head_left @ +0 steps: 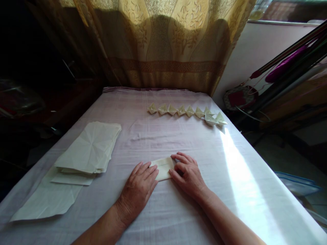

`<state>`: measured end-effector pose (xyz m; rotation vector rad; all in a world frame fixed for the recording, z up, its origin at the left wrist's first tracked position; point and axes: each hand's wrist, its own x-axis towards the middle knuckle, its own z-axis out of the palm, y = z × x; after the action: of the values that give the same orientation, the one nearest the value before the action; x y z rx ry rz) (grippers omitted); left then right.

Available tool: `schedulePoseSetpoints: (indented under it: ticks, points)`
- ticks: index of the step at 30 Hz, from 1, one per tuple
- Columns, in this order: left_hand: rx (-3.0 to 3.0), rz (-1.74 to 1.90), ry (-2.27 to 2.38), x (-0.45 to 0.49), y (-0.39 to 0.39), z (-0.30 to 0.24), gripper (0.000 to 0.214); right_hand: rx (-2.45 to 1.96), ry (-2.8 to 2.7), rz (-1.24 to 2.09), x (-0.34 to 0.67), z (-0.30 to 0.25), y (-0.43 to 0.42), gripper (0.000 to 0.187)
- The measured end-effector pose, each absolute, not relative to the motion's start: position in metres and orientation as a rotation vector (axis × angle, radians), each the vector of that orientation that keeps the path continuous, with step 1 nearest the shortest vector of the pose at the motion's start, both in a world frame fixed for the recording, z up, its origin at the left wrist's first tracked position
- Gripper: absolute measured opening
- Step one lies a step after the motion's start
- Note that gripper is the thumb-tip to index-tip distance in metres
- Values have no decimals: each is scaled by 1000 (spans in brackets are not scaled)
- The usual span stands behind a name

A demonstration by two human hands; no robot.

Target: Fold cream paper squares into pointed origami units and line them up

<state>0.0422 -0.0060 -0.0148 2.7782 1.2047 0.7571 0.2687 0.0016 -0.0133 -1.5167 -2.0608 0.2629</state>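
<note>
A small folded piece of pale paper (162, 168) lies flat on the cloth-covered table between my two hands. My left hand (140, 185) rests palm down, its outstretched fingers lying over the paper's left edge. At the right edge, my right hand (188, 173) has its fingers bent, with the thumb at the lower corner and a fingertip at the upper corner. Farther back stands a row of several small folded paper shapes (181, 110) with pointed tips. To the left is a stack of creased paper sheets (89, 146).
A longer loose paper sheet (48, 200) sticks out from under the stack. The table cloth (153, 136) is slightly wrinkled, with a sunlight strip on the right. A gold curtain (163, 41) hangs behind the far edge. Bags (240, 97) and dark poles stand beyond the right edge.
</note>
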Motion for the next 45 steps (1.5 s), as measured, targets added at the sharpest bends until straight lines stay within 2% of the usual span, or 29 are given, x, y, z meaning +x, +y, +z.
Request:
schedulePoseSetpoints:
  ticks: [45]
  points:
    - [2749, 716, 1170, 43, -6, -7, 31, -1506, -2031, 236, 267, -17, 2, 20]
